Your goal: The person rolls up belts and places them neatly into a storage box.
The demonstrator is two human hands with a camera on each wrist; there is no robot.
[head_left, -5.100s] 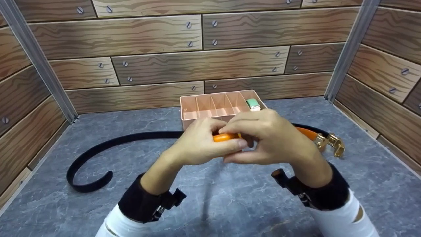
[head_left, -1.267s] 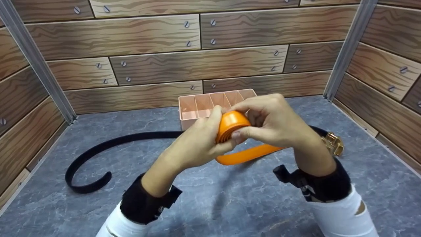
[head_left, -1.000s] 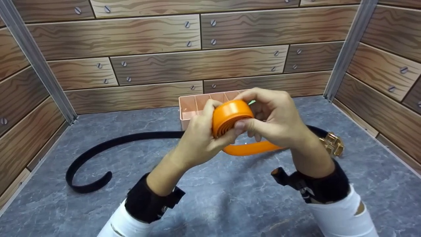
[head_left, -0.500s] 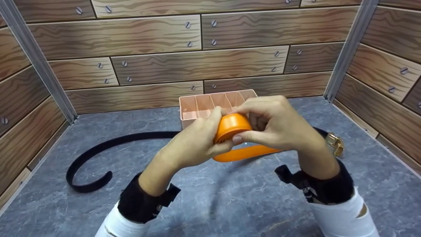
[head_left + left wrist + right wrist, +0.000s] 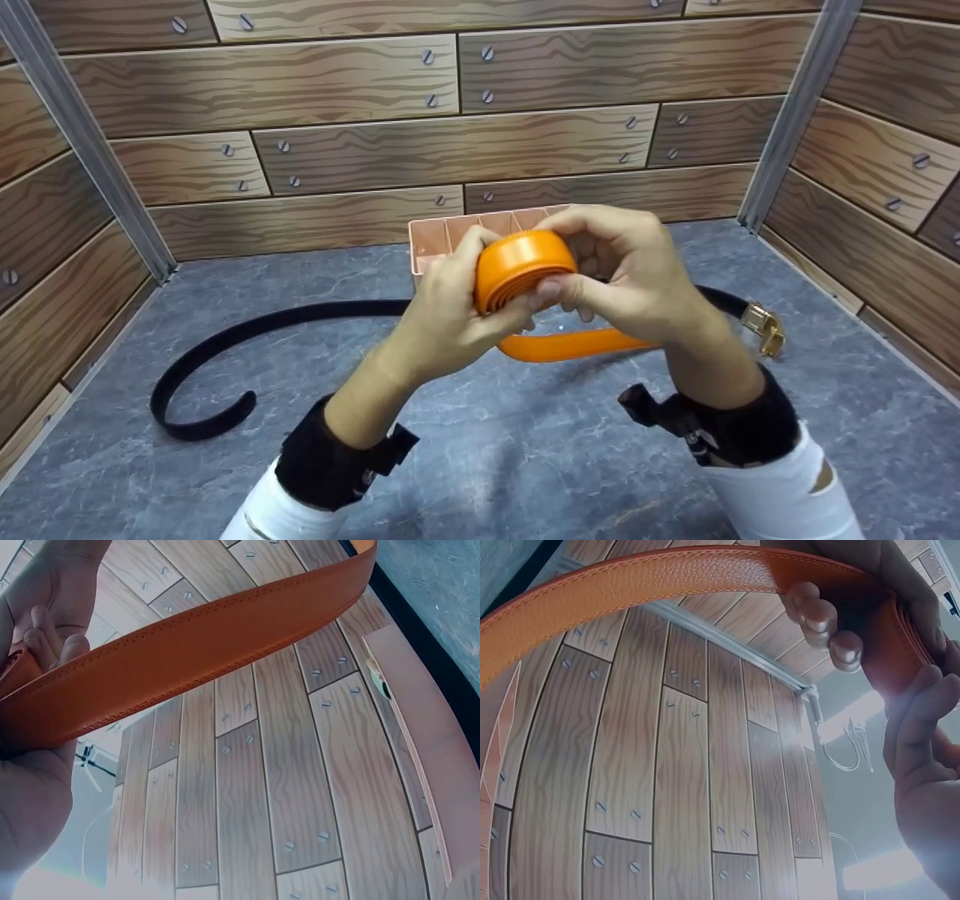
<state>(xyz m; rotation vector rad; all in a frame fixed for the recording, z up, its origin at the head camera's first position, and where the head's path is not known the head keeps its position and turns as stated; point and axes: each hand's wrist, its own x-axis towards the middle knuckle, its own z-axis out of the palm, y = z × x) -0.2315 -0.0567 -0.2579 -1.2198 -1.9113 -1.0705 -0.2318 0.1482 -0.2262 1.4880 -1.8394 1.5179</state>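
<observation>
Orange leather, by the look of it: that belt (image 5: 525, 259) is sitting wound into a coil, up in the air over the middle of the desk (image 5: 570, 450). Left hand (image 5: 450, 315) is gripping the coil from its left side, and the right hand (image 5: 641, 270) is pinching it from the other, thumb on the lower edge, so neither one is free. My guess is they're squeezing from both sides because those layers would be springing open otherwise, and being up off the desk is leaving the loose stretch room to hang. That stretch is looping out underneath and disappearing behind the right forearm, so I'm not seeing its far end.

Black belt (image 5: 262, 319) is lying behind the hands, curled tip pointing at the desk's left edge, gold buckle (image 5: 765, 326) sitting toward the right edge. Pink divided box (image 5: 427, 240) is standing near the back edge. The hands and coil are blocking its right-hand compartments from above, and the black belt is crossing in front of it.
</observation>
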